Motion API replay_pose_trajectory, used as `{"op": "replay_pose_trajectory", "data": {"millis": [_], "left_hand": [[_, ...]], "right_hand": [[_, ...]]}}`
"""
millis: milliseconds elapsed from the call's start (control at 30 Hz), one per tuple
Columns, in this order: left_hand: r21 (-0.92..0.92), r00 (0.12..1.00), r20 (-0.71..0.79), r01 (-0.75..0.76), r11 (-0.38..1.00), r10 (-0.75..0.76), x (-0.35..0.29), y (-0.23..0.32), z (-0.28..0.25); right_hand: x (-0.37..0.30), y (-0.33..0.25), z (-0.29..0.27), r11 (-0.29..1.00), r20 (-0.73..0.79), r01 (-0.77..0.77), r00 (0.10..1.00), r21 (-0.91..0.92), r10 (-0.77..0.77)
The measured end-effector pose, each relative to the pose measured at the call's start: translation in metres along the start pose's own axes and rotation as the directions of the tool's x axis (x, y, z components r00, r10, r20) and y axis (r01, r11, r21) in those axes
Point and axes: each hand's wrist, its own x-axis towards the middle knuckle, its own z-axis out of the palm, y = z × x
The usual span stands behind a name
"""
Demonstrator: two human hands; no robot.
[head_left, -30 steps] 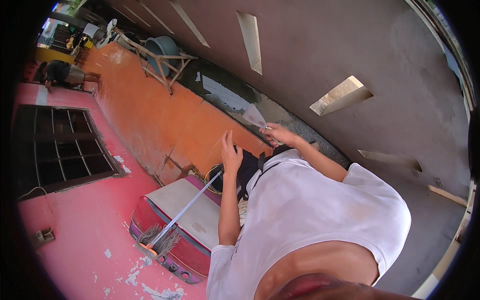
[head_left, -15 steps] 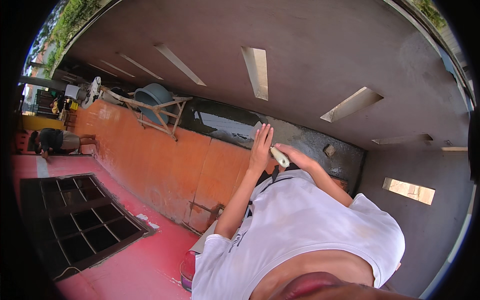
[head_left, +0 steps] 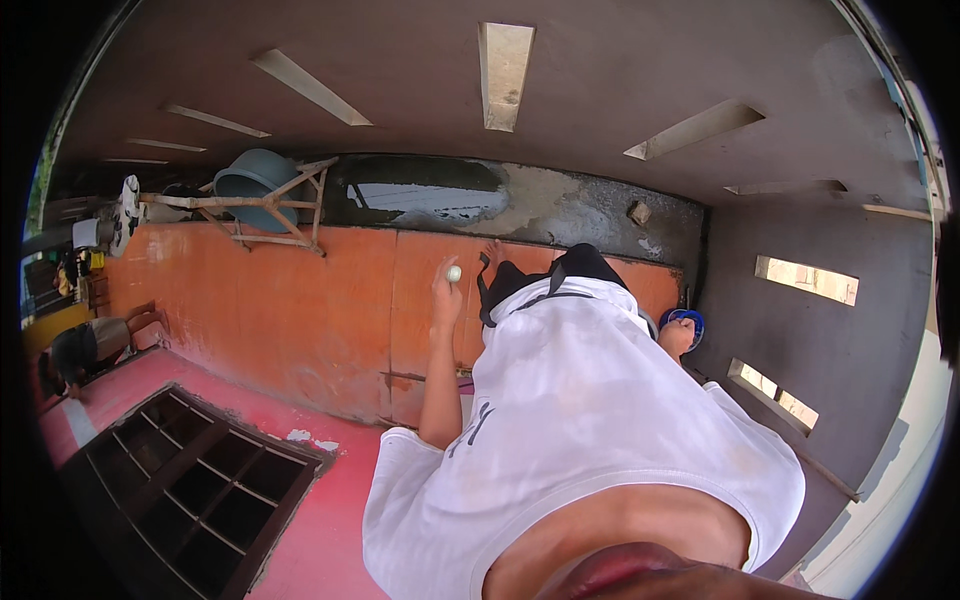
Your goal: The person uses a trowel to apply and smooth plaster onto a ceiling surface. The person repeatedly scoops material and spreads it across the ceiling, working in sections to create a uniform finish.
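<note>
My left hand (head_left: 446, 298), out to the left of my body over the orange floor, is closed round a putty knife. Only the rounded end of its pale handle (head_left: 454, 273) shows; the blade is hidden. Down by my right hip, my right hand (head_left: 677, 338) is closed at a round blue tub (head_left: 699, 326). My fingers seem to grip its rim, and its contents are hidden behind the hand and my shirt.
Beyond the orange floor (head_left: 300, 290) runs a wet cement strip (head_left: 540, 195) with a puddle and a stone (head_left: 638, 212). A wooden trestle (head_left: 285, 230) and grey basin (head_left: 255, 180) stand far left. A slotted grey wall rises behind. Another person (head_left: 85, 350) bends by the pink wall.
My hands were together in front of me at the putty knife. They have parted: the left moved left with the knife, the right went down to the blue tub.
</note>
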Motion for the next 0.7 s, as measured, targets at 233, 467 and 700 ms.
{"op": "replay_pose_trajectory", "data": {"millis": [233,467,700], "left_hand": [[0.064,0.995,0.0,-0.101,0.993,0.102,0.044,0.007,0.013],[-0.056,0.85,0.239,-0.471,0.881,0.469,0.106,0.125,0.079],[-0.272,0.449,0.369,-0.785,0.556,0.814,0.134,0.271,0.193]], "right_hand": [[-0.027,0.09,0.026,0.942,0.248,-0.142,0.967,0.303,0.066],[-0.028,0.05,0.061,0.584,0.306,-0.285,0.95,0.761,0.065],[0.056,0.012,0.037,0.247,0.44,-0.42,0.898,0.873,-0.029]]}}
